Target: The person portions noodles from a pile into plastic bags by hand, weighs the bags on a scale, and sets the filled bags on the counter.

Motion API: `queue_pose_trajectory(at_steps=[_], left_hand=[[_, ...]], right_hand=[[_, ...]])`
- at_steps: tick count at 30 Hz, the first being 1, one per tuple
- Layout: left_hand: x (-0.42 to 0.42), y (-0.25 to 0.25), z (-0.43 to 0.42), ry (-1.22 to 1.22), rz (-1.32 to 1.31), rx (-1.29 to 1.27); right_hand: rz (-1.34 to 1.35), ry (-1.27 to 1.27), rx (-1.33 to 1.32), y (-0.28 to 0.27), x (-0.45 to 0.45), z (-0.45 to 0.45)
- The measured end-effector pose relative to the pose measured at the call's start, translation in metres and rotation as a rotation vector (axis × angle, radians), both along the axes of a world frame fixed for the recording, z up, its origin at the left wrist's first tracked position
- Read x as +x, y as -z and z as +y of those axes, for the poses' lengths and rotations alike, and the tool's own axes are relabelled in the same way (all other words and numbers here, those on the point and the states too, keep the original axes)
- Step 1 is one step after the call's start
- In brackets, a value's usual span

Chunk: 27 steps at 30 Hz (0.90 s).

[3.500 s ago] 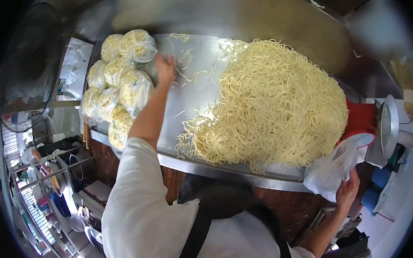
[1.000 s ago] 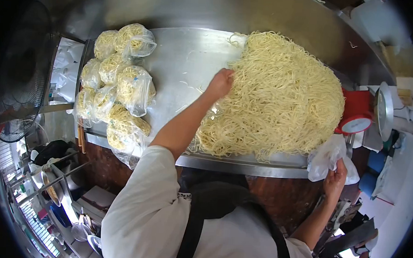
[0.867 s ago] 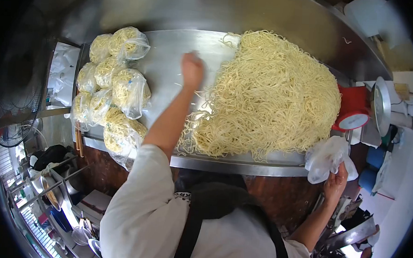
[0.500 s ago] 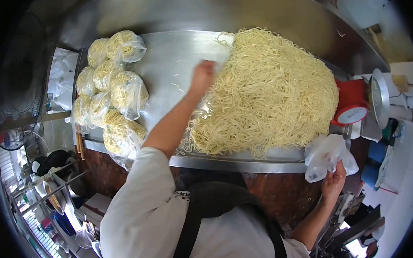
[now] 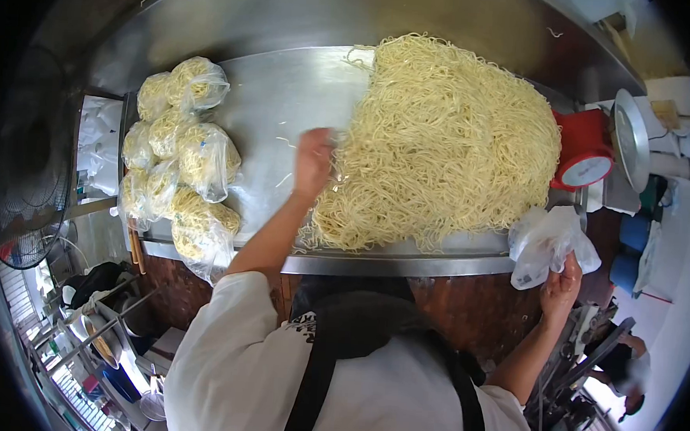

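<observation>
A broad heap of pale yellow noodles (image 5: 442, 142) covers the right half of the steel tray table (image 5: 270, 79). My left hand (image 5: 313, 165) is beside the heap's left edge; its fingers are blurred, so I cannot tell their grip. At the front right corner my right hand (image 5: 563, 283) is closed on white, translucent plastic bags (image 5: 548, 240), bunched together. To the far left, several clear bags of noodles (image 5: 205, 161) sit clustered, the nearest one overlapping the front rim.
A red scale (image 5: 586, 154) with a round metal pan (image 5: 631, 141) stands right of the noodles. A fan (image 5: 32, 160) is at far left. Wooden sticks (image 5: 136, 247) lean by the table's left corner. Another person (image 5: 625, 371) is in the background, lower right.
My left hand has moved left and toward my body along the heap's edge. My right hand keeps hold of the plastic bags. The view has shifted slightly.
</observation>
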<state>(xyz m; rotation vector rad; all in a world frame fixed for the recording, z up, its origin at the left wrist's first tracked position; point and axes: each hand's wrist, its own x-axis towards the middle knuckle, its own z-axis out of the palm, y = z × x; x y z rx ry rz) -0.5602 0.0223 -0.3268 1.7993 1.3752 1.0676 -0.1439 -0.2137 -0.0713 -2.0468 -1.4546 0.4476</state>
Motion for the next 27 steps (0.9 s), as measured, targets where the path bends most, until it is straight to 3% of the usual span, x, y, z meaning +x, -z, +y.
queue_pose_trajectory(at_steps=[2,4,5,7,9,11,13,14,16,17,18,19,21,24,27], left_hand=[[-0.033,0.013,0.008,-0.238,0.249,0.001],[-0.046,0.075,0.006,-0.541,0.611,0.047],[-0.022,0.084,-0.013,-0.360,0.577,0.150],[0.048,0.118,-0.041,0.040,0.319,0.029],[0.094,0.013,-0.050,0.283,-0.102,-0.388],[0.077,0.013,-0.022,0.555,0.591,-0.519],[0.066,-0.095,-0.015,0.511,0.844,-0.561],[0.059,-0.113,-0.008,0.433,0.623,-0.600],[0.066,-0.126,-0.009,0.448,-0.109,-0.618],[0.068,-0.134,-0.011,0.435,-0.474,-0.610],[0.079,-0.166,-0.017,0.448,-0.719,-0.725],[0.085,-0.155,-0.020,0.564,-0.870,-0.860],[0.092,-0.131,-0.021,0.804,-1.185,-1.113],[0.073,-0.156,-0.032,0.778,-1.263,-1.004],[0.041,-0.146,-0.018,0.463,-0.905,-0.899]], right_hand=[[-0.008,0.006,-0.007,0.001,0.001,0.000],[-0.065,-0.062,0.010,0.009,-0.002,0.003],[-0.092,-0.098,0.017,0.012,-0.004,0.007],[-0.252,-0.055,-0.013,0.013,-0.026,0.023],[-0.129,-0.022,0.021,0.018,-0.046,0.041],[-0.116,-0.196,0.142,0.030,-0.048,0.052],[0.483,-0.162,0.226,0.052,-0.061,0.057],[0.857,-0.110,0.300,0.071,-0.065,0.058],[1.596,-0.131,0.384,0.096,-0.079,0.071],[1.804,-0.241,0.374,0.087,-0.098,0.088],[1.883,-0.270,0.354,0.077,-0.112,0.099],[1.960,-0.296,0.330,0.067,-0.126,0.109],[1.837,-0.217,0.305,0.052,-0.140,0.124],[1.627,-0.183,0.355,0.057,-0.149,0.135],[1.216,-0.133,0.380,0.068,-0.157,0.137]])
